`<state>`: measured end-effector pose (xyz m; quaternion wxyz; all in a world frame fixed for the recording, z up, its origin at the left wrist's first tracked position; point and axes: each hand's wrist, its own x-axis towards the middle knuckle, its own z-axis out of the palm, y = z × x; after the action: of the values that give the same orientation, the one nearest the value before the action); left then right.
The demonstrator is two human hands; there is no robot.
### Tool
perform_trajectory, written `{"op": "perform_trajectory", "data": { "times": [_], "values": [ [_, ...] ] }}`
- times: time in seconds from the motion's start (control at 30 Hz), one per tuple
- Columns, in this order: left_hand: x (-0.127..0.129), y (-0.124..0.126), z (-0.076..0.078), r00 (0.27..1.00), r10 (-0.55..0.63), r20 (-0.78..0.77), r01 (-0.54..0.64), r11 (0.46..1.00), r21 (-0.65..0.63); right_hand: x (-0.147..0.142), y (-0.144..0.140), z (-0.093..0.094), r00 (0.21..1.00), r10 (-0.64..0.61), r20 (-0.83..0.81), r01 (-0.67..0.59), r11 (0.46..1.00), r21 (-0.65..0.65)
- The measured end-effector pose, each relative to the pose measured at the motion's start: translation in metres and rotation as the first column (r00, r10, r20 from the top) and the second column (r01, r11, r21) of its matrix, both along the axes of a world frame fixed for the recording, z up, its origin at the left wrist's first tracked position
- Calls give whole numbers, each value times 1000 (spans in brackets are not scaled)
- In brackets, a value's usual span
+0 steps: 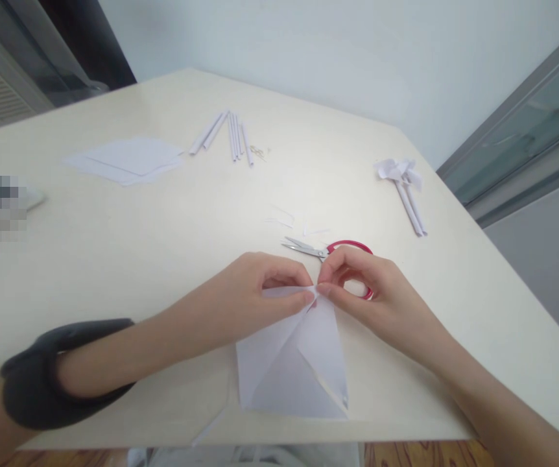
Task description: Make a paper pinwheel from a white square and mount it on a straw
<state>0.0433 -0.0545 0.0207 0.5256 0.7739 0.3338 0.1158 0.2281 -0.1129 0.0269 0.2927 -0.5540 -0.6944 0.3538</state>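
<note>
Surface: cream table [114, 259] against a pale wall, its near edge at the bottom of the view.
Left hand: left hand [255, 292] pinches the far corner of the white paper sheet [294, 363], thumb and fingertips closed on it.
Right hand: right hand [371, 292] pinches the same corner from the other side, fingertips meeting the left's.
Paper: creased, flat on the table at the near edge, between the forearms.
Scissors: red-handled scissors [309, 248] lie just behind the hands, handles partly hidden by the right hand.
Scraps: small paper offcuts [282, 217] just beyond the scissors.
Farther off: rolled paper tubes [233, 136], stacked sheets [128, 159], a paper pinwheel [403, 185] at right.
</note>
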Motion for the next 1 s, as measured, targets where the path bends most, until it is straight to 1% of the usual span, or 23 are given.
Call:
{"op": "perform_trajectory", "data": {
  "times": [0.1, 0.2, 0.37, 0.47, 0.57, 0.67, 0.77, 0.87, 0.93, 1.0],
  "values": [
    [-1, -1, -7, 999, 8, -31, -5, 996, 89, -2, -1, -3, 996, -2, 90, -5, 997, 82],
    [-2, -2, -11, 999, 17, -38, -12, 992, 126, -4, -1, -8, 991, -4, 137, -21, 983, 182],
    [-1, 0, -11, 999, 15, -29, -12, 995, 96, -9, -6, -13, 982, -29, 188, -31, 951, 308],
    [-1, -1, -9, 999, 27, -17, -25, 996, 90, -9, -8, -11, 985, -21, 172, -37, 945, 326],
    [-1, -2, -5, 999, 41, -3, -41, 999, 26, -8, -6, -7, 997, 2, 79, -22, 964, 264],
    [-1, -3, -3, 998, 53, -17, -54, 997, -48, -5, -3, -4, 1000, -19, -18, 22, 989, 149],
    [-1, -3, -3, 999, 54, -5, -55, 998, -31, -3, -1, -4, 992, -44, -122, 44, 999, 0],
    [0, -2, -2, 998, 65, -8, -65, 998, -9, -2, 0, -4, 965, -45, -259, 7, 990, -143],
    [1, -2, -1, 997, 74, -26, -74, 997, -10, -1, 1, -3, 945, -69, -320, 7, 981, -192],
    [1, -3, -1, 997, 72, -18, -72, 997, 3, -1, 1, -3, 939, -85, -333, 15, 978, -209]
  ]
}}
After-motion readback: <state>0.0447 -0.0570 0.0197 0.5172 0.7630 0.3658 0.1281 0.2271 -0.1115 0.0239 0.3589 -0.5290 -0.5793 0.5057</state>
